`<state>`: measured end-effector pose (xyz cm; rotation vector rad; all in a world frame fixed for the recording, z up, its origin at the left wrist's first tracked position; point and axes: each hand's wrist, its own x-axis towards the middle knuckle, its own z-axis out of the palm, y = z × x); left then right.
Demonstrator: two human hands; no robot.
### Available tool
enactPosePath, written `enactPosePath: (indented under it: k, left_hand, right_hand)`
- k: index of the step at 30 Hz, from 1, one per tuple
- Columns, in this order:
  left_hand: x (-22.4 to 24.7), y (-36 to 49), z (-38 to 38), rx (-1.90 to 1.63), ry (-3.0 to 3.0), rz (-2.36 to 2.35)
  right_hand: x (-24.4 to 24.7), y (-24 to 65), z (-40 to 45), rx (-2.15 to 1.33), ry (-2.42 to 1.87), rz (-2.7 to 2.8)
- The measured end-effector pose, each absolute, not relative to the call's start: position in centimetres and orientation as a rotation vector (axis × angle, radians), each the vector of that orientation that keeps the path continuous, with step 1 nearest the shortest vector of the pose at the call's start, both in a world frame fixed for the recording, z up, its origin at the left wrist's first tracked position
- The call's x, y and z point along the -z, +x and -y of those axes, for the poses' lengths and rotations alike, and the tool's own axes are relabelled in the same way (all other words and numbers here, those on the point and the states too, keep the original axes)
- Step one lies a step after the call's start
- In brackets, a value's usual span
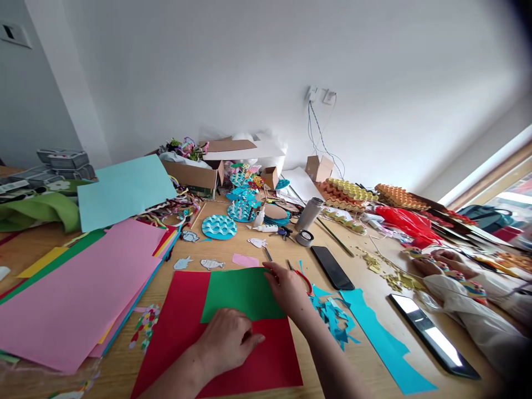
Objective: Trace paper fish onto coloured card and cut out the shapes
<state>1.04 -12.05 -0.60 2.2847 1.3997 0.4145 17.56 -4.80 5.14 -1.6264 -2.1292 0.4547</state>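
A large red sheet of paper [166, 332] lies flat on the table in front of me. On its upper right part rests a smaller green sheet of paper [239, 291]. My left hand [226, 341] lies across the green sheet's lower edge and the red sheet, fingers loosely curled and thumb apart, with nothing seen in it. At the green sheet's top right corner, my right hand [286, 285] has its fingertips closed on the edge. Red-handled scissors [306, 280] lie just beyond the right hand, partly hidden by it. Paper fish cut-outs [213, 264] and a pink paper slip [245, 260] sit past the sheets.
Pink sheets [87, 288] are stacked at left. Blue paper scraps [336, 321], a black phone [332, 267] and another phone [432, 332] lie right. A flask [310, 214] and a blue tiered craft [242, 197] stand behind. Another person's hands [444, 263] are at far right.
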Motion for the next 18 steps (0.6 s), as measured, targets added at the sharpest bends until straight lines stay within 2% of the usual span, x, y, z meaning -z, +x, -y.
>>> enactPosePath:
  k: [5,12,18]
  left_hand:
    - [0.5,1.2,12.1,-0.441,2.303,-1.407]
    - [0.3,1.2,12.1,-0.433,2.329,-1.408]
    - [0.5,1.2,12.3,-0.432,2.323,-1.410]
  right_hand:
    - [-3.5,18.5,4.4,-0.171,-1.760,2.317]
    - [-2.4,19.7,3.5,-0.350,-1.739,2.203]
    - [-2.7,20.0,3.0,-0.282,-1.761,2.221]
